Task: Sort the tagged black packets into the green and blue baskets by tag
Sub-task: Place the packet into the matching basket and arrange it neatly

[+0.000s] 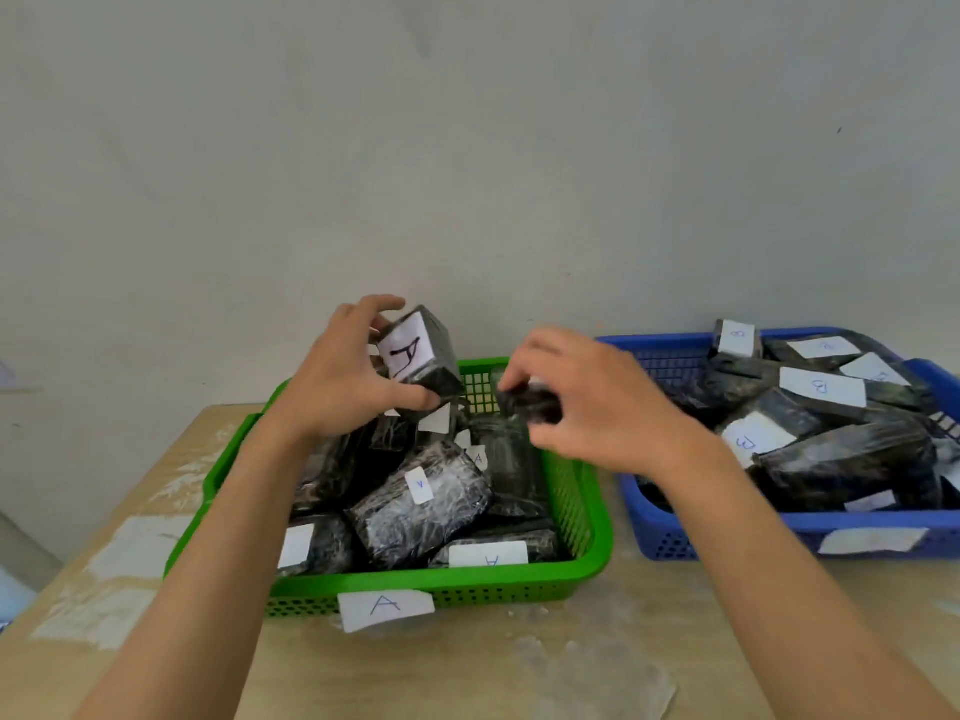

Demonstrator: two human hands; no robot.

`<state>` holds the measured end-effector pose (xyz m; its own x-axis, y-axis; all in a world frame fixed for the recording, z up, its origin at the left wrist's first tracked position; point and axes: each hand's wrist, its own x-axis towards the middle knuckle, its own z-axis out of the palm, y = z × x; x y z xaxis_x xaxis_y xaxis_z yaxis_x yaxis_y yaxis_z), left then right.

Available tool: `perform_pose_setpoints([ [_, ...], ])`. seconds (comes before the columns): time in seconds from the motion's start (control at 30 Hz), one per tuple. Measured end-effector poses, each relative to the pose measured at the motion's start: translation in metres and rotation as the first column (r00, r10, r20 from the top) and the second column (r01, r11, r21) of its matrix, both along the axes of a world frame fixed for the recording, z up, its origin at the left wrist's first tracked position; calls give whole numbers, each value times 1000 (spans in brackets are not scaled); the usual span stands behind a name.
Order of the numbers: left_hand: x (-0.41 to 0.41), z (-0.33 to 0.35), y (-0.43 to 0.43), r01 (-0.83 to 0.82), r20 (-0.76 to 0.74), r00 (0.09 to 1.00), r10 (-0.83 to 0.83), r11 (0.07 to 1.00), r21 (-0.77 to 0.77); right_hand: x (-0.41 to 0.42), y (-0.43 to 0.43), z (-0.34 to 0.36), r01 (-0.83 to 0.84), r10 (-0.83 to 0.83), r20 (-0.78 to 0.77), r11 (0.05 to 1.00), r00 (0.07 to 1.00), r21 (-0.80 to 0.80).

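The left hand (343, 379) curls fingers and thumb round the A packet (423, 356), held tilted above the green basket's far end, its white tag facing the camera. At 3 o'clock from it, the right hand (592, 402) pinches a small packet (530, 402) over that basket's far right corner; its tag cannot be read. Under both hands the green basket (467, 579) holds a heap (421, 511) of black packets, several showing A tags. A paper label (385, 605) marked A sticks to its near wall at 6 o'clock. The blue basket (657, 532) stands just beside it at 3 o'clock, filled with a pile (831, 459) of B-tagged packets. Both baskets rest on the tan surface (493, 667).
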<state>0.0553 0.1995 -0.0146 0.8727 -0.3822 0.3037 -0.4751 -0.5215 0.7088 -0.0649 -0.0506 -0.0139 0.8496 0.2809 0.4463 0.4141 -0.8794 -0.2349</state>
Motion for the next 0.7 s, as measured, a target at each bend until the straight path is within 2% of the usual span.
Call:
perform_pose_setpoints([
  [0.1, -5, -5, 9, -4, -1, 1000, 4, 1000, -24, 13, 22, -28, 6, -20, -73, 980, 997, -197],
  [0.23, -13, -12, 11, 20, -22, 1000, -21, 998, -58, 22, 28, -42, 64, -168, -248, 923, 954, -380],
  [0.3, -18, -15, 10, 43, -19, 999, -45, 996, -76, 24, 26, -46, 56, -180, -269, 910, 946, -410],
  [0.4, -26, -16, 7, 76, -12, 997, -76, 996, -56, 29, 27, -51, 114, -215, -215, 907, 953, -404],
  [0.47, -30, -16, 4, 106, -8, 994, -106, 994, -31, 32, 28, -47, 133, -242, -249, 912, 938, -388],
  [0.53, -33, -17, 2, 141, 10, 990, -141, 990, -4, 37, 20, -40, 142, -204, -334, 969, 920, -201],
  [0.6, -38, -18, 0, 174, 38, 984, -174, 985, 10, 36, 8, -27, 191, -153, -308, 977, 939, 98],
  [0.63, -40, -18, -2, 190, 54, 980, -190, 982, 19, 34, 2, -20, 200, -128, -266, 943, 956, 266],
  [0.7, -46, -17, -7, 221, 82, 971, -223, 975, 31, 29, -5, -9, 166, -16, -256, 799, 967, 578],
])
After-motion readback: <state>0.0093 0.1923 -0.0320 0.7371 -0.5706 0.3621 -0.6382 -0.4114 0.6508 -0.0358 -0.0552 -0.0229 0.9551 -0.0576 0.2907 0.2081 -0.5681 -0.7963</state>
